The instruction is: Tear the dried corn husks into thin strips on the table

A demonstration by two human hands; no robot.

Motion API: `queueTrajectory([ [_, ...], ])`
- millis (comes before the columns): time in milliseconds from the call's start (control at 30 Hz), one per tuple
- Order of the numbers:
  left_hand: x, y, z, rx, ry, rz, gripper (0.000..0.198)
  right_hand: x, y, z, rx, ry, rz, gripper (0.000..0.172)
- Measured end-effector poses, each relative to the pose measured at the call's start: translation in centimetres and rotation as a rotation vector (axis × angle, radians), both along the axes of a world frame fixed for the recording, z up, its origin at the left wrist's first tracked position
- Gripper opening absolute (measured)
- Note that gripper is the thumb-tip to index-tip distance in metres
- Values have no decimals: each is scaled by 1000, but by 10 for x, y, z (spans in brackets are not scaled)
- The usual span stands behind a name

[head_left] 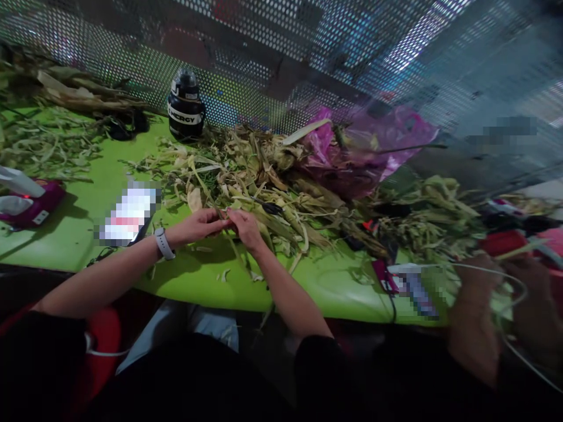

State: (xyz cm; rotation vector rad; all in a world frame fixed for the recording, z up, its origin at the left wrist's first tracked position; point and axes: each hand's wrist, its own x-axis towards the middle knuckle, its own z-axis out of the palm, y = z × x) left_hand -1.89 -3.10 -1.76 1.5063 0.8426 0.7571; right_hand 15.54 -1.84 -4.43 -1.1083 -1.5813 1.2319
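My left hand (204, 224), with a white watch (164, 243) on its wrist, and my right hand (246, 230) meet above the front of the green table (197, 287). Their fingers are pinched together on a long, thin, yellow-green plant stalk (203, 186). One end of it slants up over the heap, and a pale strip hangs below the fingers. Right behind my hands lies a heap of dried leaves and husk-like strips (264, 164). A dark-handled tool (269, 207), perhaps scissors, rests on the heap. Small scraps (224, 275) lie near the table's front edge.
A lit phone (129, 214) lies left of my hands, near a purple device (37, 202). Behind stand a black bottle (186, 108) and a perforated metal screen (264, 70). A pink plastic bag (360, 158) sits back right. Another person's hands (479, 275) are at far right, beside a white cable (484, 268).
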Motion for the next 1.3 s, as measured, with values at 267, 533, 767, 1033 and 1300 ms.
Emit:
queueTrajectory([
  [267,2,2,-6,58,59,-34,41,-4,-4,-4,226,-152,-276,42],
  [533,1,0,-2,-108,-49,-14,46,-2,-2,-2,91,-39,-228,45],
  [767,3,3,-4,-48,48,-37,41,0,4,-2,-70,-9,-210,61],
  [1033,0,7,-4,-165,-132,159,42,3,3,10,-109,-27,-107,66],
  [1300,1,14,-10,-15,-131,360,29,-2,-9,9,-39,-131,238,54],
])
